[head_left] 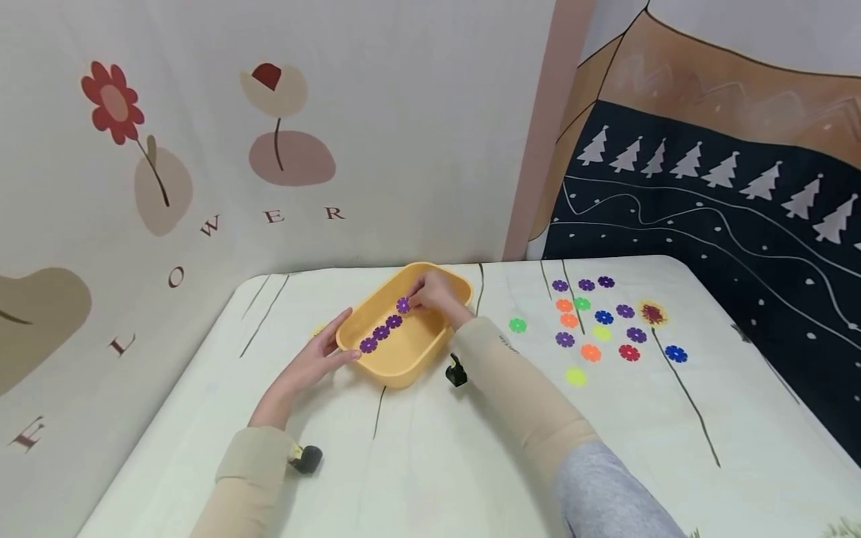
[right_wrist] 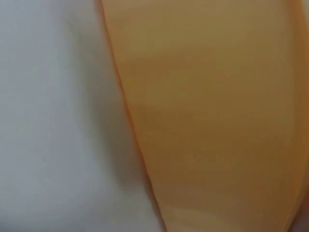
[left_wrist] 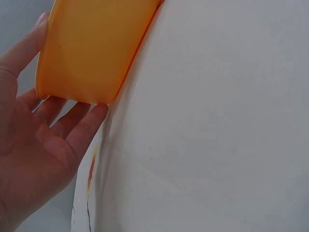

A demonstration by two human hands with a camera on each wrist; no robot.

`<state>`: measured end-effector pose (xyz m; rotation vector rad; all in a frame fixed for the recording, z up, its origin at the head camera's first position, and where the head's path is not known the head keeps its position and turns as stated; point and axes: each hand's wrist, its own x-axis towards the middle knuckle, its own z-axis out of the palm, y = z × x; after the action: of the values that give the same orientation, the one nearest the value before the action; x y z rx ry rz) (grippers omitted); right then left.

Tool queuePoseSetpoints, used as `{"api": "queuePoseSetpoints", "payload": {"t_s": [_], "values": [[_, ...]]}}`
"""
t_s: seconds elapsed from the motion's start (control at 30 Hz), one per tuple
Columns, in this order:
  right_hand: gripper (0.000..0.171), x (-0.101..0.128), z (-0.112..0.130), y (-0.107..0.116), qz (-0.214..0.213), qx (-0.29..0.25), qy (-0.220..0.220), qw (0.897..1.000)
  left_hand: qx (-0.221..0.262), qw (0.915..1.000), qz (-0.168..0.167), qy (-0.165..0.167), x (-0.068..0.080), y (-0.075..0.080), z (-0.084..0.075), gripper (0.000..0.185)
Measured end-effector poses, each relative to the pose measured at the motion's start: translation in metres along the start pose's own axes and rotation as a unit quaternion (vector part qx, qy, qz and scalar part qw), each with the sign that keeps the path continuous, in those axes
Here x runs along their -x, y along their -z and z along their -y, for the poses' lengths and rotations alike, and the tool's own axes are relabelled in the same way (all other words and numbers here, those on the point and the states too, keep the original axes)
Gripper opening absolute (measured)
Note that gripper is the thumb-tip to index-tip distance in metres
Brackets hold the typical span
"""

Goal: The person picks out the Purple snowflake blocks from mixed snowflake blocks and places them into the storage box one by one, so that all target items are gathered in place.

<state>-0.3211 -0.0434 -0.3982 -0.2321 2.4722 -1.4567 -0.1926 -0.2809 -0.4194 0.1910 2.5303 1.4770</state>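
Note:
A yellow plastic tub point(head_left: 410, 340) stands on the table, set at a slant. Three purple flower-shaped discs point(head_left: 381, 333) lie in a row on its floor. My right hand point(head_left: 433, 291) reaches inside and pinches another purple flower disc point(head_left: 403, 305) at the far end of that row. With thumb and fingers, my left hand point(head_left: 318, 359) holds the tub's near-left end. In the left wrist view, this left hand point(left_wrist: 53, 135) has its thumb at the rim and its fingertips against the outer wall. Only the tub's side wall point(right_wrist: 212, 116) fills the right wrist view.
Several loose flower discs lie to the right, among them a red one point(head_left: 629, 353), a blue one point(head_left: 676, 354) and a lone green one point(head_left: 517, 325). The cloth on the table point(head_left: 430, 463) bears printed stems. A patterned wall cloth point(head_left: 417, 149) hangs behind.

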Motion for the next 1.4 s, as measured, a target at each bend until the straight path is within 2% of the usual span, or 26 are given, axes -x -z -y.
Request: {"api": "queuePoseSetpoints", "payload": {"t_s": [0.23,0.43,0.5,0.7,0.8,1.0,1.13,1.4], "values": [[0.006,-0.007,-0.004,-0.006,0.000,0.021,-0.017,1.000,-0.001,1.0000,0.000,-0.002,0.001,0.000,0.001,0.086],[0.009,-0.006,0.000,-0.001,0.004,0.095,-0.028,0.995,-0.002,1.0000,0.001,-0.003,-0.001,0.001,0.001,0.085],[0.010,-0.002,0.001,0.003,0.003,0.102,-0.027,0.994,-0.003,1.0000,0.003,-0.002,-0.001,0.000,0.000,0.085],[0.008,0.010,0.005,0.022,-0.007,0.080,0.017,0.997,-0.007,1.0000,0.006,0.000,-0.002,0.001,0.000,0.086],[0.011,0.016,0.010,0.035,-0.003,0.048,0.039,0.998,-0.008,0.9999,0.008,-0.001,-0.002,0.002,0.000,0.086],[0.018,0.031,0.015,0.063,0.000,0.006,0.026,1.000,-0.007,1.0000,0.007,0.001,-0.001,0.003,0.001,0.086],[0.019,0.040,0.005,0.082,-0.010,-0.002,0.015,1.000,-0.008,0.9999,0.008,-0.003,-0.001,0.003,0.001,0.087],[0.026,0.064,-0.029,0.126,-0.024,-0.026,0.013,0.999,-0.009,0.9999,0.008,0.001,-0.004,0.004,0.000,0.086]]}}
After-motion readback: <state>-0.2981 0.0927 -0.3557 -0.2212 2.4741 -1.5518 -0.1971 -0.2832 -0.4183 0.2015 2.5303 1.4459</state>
